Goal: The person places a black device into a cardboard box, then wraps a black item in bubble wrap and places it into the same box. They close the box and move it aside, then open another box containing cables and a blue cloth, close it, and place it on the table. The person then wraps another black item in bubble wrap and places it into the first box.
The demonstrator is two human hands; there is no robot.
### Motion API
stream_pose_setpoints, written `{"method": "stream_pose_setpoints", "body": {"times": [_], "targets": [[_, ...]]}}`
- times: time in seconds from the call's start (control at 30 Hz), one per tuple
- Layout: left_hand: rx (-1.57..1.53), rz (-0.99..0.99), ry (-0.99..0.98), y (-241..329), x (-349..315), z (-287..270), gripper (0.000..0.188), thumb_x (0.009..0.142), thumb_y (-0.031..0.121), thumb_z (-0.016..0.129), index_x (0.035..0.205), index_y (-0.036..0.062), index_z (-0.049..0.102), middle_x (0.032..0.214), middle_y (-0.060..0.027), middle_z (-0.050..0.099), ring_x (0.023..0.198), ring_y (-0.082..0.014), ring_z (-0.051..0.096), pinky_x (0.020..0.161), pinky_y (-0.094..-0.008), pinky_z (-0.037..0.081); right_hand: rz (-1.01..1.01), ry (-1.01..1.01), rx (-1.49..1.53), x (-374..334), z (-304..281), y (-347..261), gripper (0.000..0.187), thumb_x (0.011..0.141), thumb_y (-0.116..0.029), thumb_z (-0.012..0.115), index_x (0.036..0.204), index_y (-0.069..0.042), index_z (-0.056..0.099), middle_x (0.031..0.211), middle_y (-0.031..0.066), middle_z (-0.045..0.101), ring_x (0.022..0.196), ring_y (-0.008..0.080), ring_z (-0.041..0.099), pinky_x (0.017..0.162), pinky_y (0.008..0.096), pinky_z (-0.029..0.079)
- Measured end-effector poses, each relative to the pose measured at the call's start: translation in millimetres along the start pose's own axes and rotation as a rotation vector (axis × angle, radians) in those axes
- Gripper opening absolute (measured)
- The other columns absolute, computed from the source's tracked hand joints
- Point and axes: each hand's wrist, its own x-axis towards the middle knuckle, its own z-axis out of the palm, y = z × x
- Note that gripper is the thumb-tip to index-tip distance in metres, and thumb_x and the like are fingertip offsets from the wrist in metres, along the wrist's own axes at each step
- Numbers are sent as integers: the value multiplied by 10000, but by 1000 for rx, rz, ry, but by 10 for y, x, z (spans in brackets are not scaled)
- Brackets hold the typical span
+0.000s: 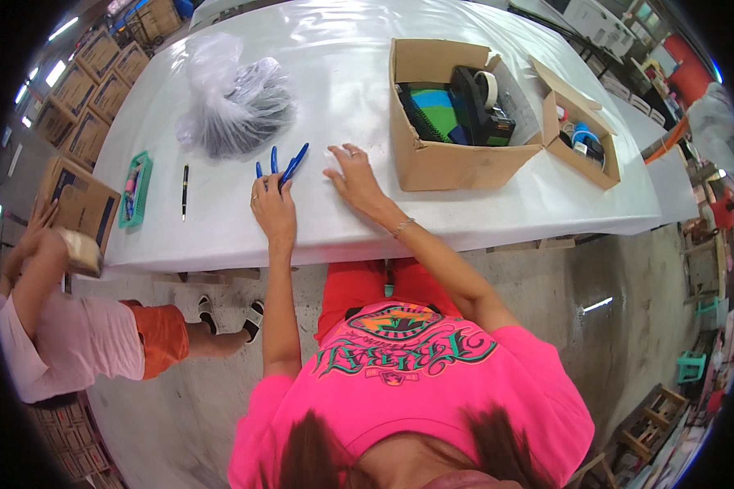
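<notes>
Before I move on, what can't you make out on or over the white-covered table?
All in the head view:
- Slender, glossy blue pieces: lower ends covered by the fingers of the left hand; its grip is unclear.
- Crumpled, translucent plastic bundle: anything inside is obscured by its own folds.
- Open, brown cardboard box: bottom hidden by its contents and front wall.
- Right hand: palm hidden behind its back.

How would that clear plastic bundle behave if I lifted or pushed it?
The clear plastic bundle would likely sag, since its film looks thin and crumpled. Pushed, it may slide easily, as the table cover beneath looks smooth and shiny.
</notes>
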Motion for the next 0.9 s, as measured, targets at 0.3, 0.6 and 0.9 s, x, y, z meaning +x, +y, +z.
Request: {"method": "stream_pose_setpoints", "body": {"times": [0.3,0.6,0.9], "targets": [[31,27,30,-124,6,-32,218,845,207,659,1004,57,660,1035,-126,598,1026,-320,559,883,-434,429,-191,-328,-180,-394,-171,-178,179,746,14,557,921,49,567,972,194,578,957,330,554,787,366,517],[71,61,22,-96,-29,-66,320,859,330,658,1033,63,633,1018,-103,588,998,-305,565,881,-444,418,-309,298,-64,287,-1916,-731,435,776,99,577,1181,-57,613,1065,115,655,980,250,634,787,340,521],[2,152,-115,-11,-47,-69,249,881,252,634,1007,39,602,1010,-126,560,972,-321,558,863,-440,413,-83,813,304,874,-3127,-581,217,929,-2,563,1138,28,615,1041,77,660,939,143,615,849,253,491]]}}
